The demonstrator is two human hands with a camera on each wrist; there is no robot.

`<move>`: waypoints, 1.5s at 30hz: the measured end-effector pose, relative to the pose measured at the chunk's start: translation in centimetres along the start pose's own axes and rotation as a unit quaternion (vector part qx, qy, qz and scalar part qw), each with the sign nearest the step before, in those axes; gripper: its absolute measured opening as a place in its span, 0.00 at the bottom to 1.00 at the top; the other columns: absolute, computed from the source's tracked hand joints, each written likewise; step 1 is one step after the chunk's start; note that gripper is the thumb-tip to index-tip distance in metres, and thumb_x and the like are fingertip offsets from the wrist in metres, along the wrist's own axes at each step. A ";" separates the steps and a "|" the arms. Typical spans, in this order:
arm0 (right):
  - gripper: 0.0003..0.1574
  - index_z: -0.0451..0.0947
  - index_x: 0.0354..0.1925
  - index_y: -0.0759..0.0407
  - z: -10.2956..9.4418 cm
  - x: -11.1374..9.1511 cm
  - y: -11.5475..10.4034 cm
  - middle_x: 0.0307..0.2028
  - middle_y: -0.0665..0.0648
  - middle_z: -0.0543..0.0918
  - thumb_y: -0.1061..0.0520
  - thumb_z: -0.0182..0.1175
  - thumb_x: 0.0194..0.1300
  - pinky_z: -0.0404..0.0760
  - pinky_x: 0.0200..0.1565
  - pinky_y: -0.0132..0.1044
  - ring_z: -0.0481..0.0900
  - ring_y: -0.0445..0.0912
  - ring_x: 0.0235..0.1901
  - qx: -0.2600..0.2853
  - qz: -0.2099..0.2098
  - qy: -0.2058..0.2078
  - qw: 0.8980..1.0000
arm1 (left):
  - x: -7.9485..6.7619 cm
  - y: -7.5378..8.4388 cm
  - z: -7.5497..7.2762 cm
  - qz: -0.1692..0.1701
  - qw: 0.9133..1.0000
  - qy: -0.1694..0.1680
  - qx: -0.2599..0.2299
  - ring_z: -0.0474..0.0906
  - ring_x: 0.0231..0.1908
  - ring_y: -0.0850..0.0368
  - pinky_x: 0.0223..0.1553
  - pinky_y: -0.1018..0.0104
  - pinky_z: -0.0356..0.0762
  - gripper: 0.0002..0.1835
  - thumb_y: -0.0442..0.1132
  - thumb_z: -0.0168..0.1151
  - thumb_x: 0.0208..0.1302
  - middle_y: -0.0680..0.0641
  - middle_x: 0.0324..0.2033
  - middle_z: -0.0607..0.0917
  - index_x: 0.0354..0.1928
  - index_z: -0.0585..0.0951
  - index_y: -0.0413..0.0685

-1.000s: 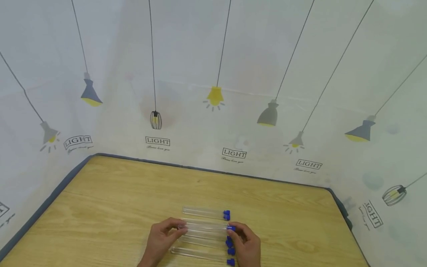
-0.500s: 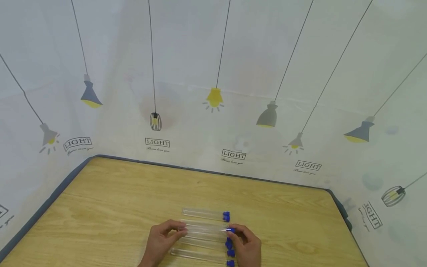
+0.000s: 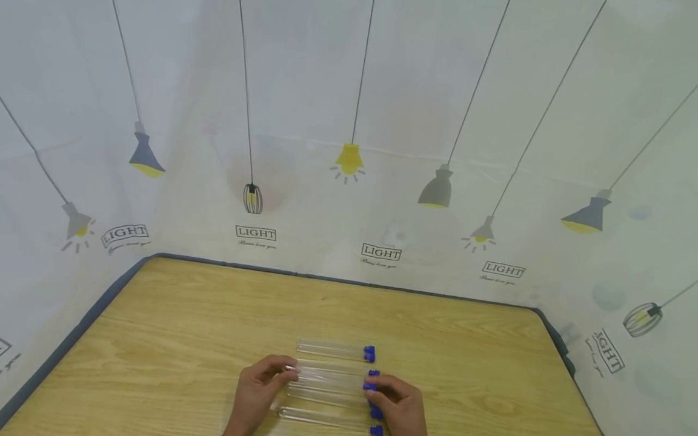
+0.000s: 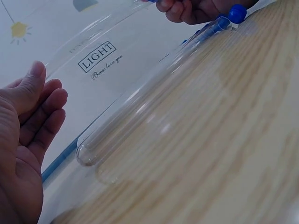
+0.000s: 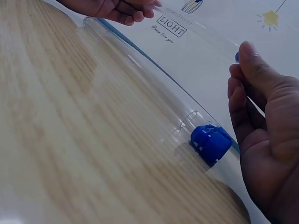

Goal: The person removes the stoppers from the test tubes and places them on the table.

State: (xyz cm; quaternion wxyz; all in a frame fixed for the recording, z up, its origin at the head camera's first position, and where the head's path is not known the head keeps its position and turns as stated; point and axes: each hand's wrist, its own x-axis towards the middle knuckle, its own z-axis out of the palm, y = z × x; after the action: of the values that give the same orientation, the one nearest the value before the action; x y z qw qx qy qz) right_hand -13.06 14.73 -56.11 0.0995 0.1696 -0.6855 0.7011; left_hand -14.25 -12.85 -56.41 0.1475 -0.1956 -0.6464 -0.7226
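Observation:
A clear test tube (image 3: 329, 376) with a blue cap is held lengthwise between both hands, over other capped tubes. My left hand (image 3: 257, 387) pinches its rounded end between thumb and fingers. At the other end, my right hand (image 3: 400, 402) pinches around the blue cap (image 3: 371, 386). In the left wrist view the held tube (image 4: 100, 30) is raised above the table. A tube (image 4: 149, 100) lies on the tabletop below it. The right wrist view shows that lying tube's blue ribbed cap (image 5: 211, 143) below my right hand.
Several clear tubes lie side by side on the wooden table (image 3: 218, 321), caps to the right. The farthest tube (image 3: 329, 349) is beyond the hands, the nearest tube (image 3: 322, 416) toward the front. A white curtain (image 3: 305, 200) printed with lamps surrounds the table's back and sides.
Both hands have shifted slightly left with the held tube. Its cap end has come a little toward the front edge, so the tube slants more. The lying tubes appear unmoved.

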 end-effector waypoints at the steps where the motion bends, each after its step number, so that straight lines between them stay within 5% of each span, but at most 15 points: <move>1: 0.11 0.82 0.40 0.69 0.0 0.0 0.0 0.33 0.56 0.86 0.72 0.66 0.55 0.82 0.30 0.32 0.83 0.41 0.30 0.004 0.006 -0.002 1.000 | 0.0 0.0 0.0 0.003 1.000 0.000 0.003 0.82 0.36 0.55 0.36 0.68 0.80 0.12 0.19 0.63 0.55 0.35 0.34 0.84 0.42 0.81 0.33; 13: 0.10 0.80 0.41 0.75 -0.5 0.0 0.0 0.35 0.55 0.86 0.73 0.62 0.58 0.81 0.34 0.31 0.82 0.40 0.33 0.040 0.016 -0.056 0.998 | 0.0 0.0 -0.1 -0.007 1.000 0.000 0.017 0.82 0.35 0.55 0.36 0.68 0.80 0.11 0.22 0.63 0.56 0.43 0.35 0.86 0.42 0.81 0.33; 23: 0.09 0.82 0.36 0.64 0.2 0.2 -0.6 0.33 0.55 0.85 0.63 0.69 0.55 0.82 0.34 0.34 0.83 0.44 0.31 -0.055 0.110 0.035 0.992 | -0.1 0.2 0.1 -0.028 1.000 -0.010 -0.007 0.81 0.37 0.54 0.39 0.63 0.82 0.10 0.23 0.63 0.57 0.39 0.35 0.84 0.42 0.80 0.31; 30: 0.09 0.82 0.36 0.63 0.5 0.3 -0.8 0.30 0.54 0.84 0.66 0.69 0.54 0.81 0.30 0.33 0.81 0.42 0.28 -0.068 0.096 0.078 0.990 | -0.1 0.5 0.2 -0.023 0.999 -0.026 -0.028 0.82 0.38 0.56 0.39 0.60 0.82 0.10 0.21 0.62 0.57 0.35 0.35 0.83 0.41 0.80 0.31; 36: 0.11 0.83 0.38 0.63 0.5 0.3 -0.8 0.32 0.57 0.85 0.63 0.71 0.53 0.81 0.32 0.33 0.82 0.44 0.30 -0.071 0.100 0.092 0.988 | -0.1 0.5 0.3 -0.052 0.998 -0.022 -0.028 0.83 0.37 0.56 0.40 0.60 0.82 0.09 0.25 0.65 0.56 0.32 0.34 0.82 0.41 0.82 0.35; 45: 0.09 0.83 0.37 0.66 0.1 0.1 -0.4 0.32 0.57 0.85 0.66 0.69 0.54 0.82 0.32 0.33 0.83 0.43 0.30 -0.042 0.081 0.036 0.995 | -0.2 0.2 0.0 -0.023 0.999 -0.016 -0.020 0.82 0.38 0.55 0.39 0.63 0.82 0.10 0.21 0.62 0.57 0.37 0.35 0.84 0.42 0.80 0.29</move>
State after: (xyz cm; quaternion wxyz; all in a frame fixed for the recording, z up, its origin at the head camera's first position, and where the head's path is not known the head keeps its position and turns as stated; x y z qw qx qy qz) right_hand -12.98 14.64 -55.69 0.0738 0.0834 -0.7220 0.6828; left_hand -13.99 -12.88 -56.33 0.1164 -0.1956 -0.6382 -0.7355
